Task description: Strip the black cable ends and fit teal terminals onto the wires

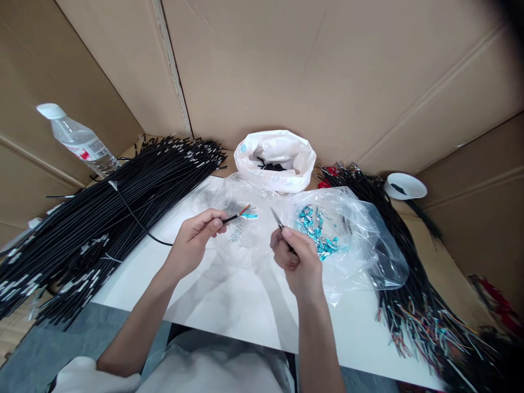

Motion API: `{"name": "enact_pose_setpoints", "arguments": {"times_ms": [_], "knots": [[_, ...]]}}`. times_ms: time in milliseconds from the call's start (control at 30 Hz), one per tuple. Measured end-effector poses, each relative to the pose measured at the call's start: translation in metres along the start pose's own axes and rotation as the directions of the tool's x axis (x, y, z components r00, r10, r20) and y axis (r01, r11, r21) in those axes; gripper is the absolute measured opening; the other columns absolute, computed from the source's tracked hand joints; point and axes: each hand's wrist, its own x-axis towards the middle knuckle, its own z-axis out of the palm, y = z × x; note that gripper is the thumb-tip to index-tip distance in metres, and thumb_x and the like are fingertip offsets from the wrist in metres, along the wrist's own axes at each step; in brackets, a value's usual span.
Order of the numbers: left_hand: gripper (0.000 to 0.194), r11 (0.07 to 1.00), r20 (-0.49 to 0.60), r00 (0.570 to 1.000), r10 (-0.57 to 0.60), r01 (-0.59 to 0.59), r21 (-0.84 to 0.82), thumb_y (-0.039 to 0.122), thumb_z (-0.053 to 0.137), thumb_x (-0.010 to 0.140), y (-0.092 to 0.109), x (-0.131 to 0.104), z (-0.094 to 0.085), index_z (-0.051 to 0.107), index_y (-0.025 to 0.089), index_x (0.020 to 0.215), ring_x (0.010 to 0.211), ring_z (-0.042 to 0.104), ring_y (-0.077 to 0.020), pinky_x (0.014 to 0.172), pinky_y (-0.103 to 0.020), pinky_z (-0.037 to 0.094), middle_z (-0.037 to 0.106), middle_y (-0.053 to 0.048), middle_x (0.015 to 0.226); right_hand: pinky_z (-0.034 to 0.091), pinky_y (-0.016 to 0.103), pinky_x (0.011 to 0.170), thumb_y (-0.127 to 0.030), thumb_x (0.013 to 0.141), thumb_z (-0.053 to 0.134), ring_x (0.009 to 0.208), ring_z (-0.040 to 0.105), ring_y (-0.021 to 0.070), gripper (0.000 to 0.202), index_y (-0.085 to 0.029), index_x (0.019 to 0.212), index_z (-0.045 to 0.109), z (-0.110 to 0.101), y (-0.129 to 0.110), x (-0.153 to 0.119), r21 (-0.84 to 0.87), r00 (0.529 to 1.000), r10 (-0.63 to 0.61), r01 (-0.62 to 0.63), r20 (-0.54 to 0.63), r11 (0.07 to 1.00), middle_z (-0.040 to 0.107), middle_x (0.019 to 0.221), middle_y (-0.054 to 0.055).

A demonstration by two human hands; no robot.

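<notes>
My left hand [196, 234] is closed on a black cable [231, 218] near its stripped end. Coloured wires, orange and red among them, fan out there beside a strip of blue foil [249, 216]. The cable's tail runs left past my wrist toward a large bundle. To the right, my right hand [297, 251] grips a small pointed metal tool [277, 218], blade-like or a pair of closed tweezers, its tip pointing up and left, apart from the cable. Beneath both hands lies a clear plastic bag [262, 245] on the white table [229, 305].
Bundled black cables [139, 180] lie left by a water bottle [82, 139]. A white bag [274, 183] with black scraps stands behind. Blue foil scraps [315, 229] lie on plastic at right. Beyond are stripped cables [409, 256] and a white bowl [413, 186]. Cardboard walls enclose the table.
</notes>
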Motion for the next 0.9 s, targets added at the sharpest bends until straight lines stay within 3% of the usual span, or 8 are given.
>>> {"name": "enact_pose_setpoints", "arguments": {"times_ms": [100,167,233,367,467,633,767,900], "knots": [[0.02,0.994,0.106,0.99,0.088,-0.095,0.063,0.032,0.057,0.099,0.006,0.001,-0.011,0.072,0.02,0.097,0.074,0.059,-0.0133,0.066,-0.025,0.046,0.067,-0.002,0.078,0.016,0.026,0.045,-0.046,0.091,0.059,0.046,0.019,0.0077,0.041,-0.016,0.063,0.063,-0.012,-0.026,0.001,-0.308,0.976,-0.174,0.206,0.128,0.929,0.024,0.049,-0.008],[0.019,0.97,0.192,0.963,0.188,-0.212,0.116,0.027,0.055,0.1,0.014,0.004,-0.018,0.071,0.019,0.095,0.075,0.061,-0.0134,0.067,-0.025,0.047,0.067,-0.002,0.081,0.021,0.026,0.048,-0.041,0.093,0.058,0.051,0.027,0.0089,0.037,-0.017,0.066,0.061,-0.017,-0.051,0.001,-0.547,0.947,-0.167,0.297,0.275,0.783,0.031,0.055,-0.006],[0.02,0.907,0.236,0.911,0.337,-0.382,0.179,0.02,0.052,0.101,0.022,0.006,-0.024,0.07,0.019,0.094,0.076,0.061,-0.0136,0.069,-0.025,0.048,0.068,-0.003,0.082,0.019,0.025,0.047,-0.037,0.096,0.055,0.05,0.026,0.0084,0.037,-0.017,0.064,0.056,-0.018,-0.076,0.001,-0.676,0.889,-0.114,0.414,0.443,0.61,0.03,0.056,-0.006],[0.026,0.716,0.283,0.78,0.559,-0.625,0.309,0.006,0.046,0.099,0.028,0.004,-0.03,0.069,0.019,0.097,0.082,0.062,-0.0138,0.075,-0.026,0.049,0.07,-0.003,0.086,0.019,0.027,0.047,-0.026,0.093,0.057,0.047,0.023,0.0076,0.029,-0.018,0.065,0.053,-0.015,-0.103,-0.002,-0.689,0.725,-0.155,0.688,0.671,0.229,0.029,0.053,-0.007],[0.03,0.652,0.31,0.736,0.602,-0.677,0.341,0.0,0.046,0.096,0.026,0.0,-0.031,0.068,0.019,0.098,0.084,0.063,-0.0134,0.078,-0.025,0.05,0.071,-0.003,0.089,0.019,0.029,0.048,-0.024,0.091,0.056,0.046,0.026,0.0088,0.024,-0.018,0.069,0.055,-0.011,-0.102,-0.006,-0.632,0.627,-0.19,0.774,0.755,0.043,0.036,0.051,-0.006],[0.029,0.632,0.32,0.722,0.614,-0.692,0.349,-0.001,0.048,0.095,0.02,-0.001,-0.03,0.069,0.019,0.099,0.086,0.064,-0.014,0.08,-0.027,0.051,0.072,-0.004,0.091,0.017,0.031,0.047,-0.022,0.091,0.055,0.043,0.03,0.0097,0.02,-0.017,0.071,0.058,-0.003,-0.093,-0.011,-0.562,0.542,-0.184,0.824,0.82,-0.072,0.045,0.05,-0.004],[0.028,0.636,0.309,0.726,0.614,-0.687,0.352,0.004,0.048,0.097,0.019,0.001,-0.029,0.071,0.02,0.099,0.085,0.065,-0.0146,0.079,-0.027,0.052,0.073,-0.004,0.091,0.014,0.031,0.047,-0.021,0.09,0.055,0.043,0.028,0.0099,0.021,-0.017,0.07,0.058,0.001,-0.091,-0.009,-0.56,0.535,-0.181,0.817,0.825,-0.137,0.045,0.048,-0.004],[0.028,0.663,0.301,0.746,0.594,-0.666,0.343,0.009,0.048,0.1,0.019,0.002,-0.029,0.073,0.021,0.099,0.086,0.067,-0.0157,0.079,-0.028,0.053,0.074,-0.005,0.09,0.014,0.031,0.047,-0.023,0.09,0.055,0.043,0.024,0.0098,0.023,-0.018,0.067,0.057,0.003,-0.092,-0.007,-0.551,0.532,-0.148,0.822,0.833,-0.143,0.044,0.047,-0.003]]}}
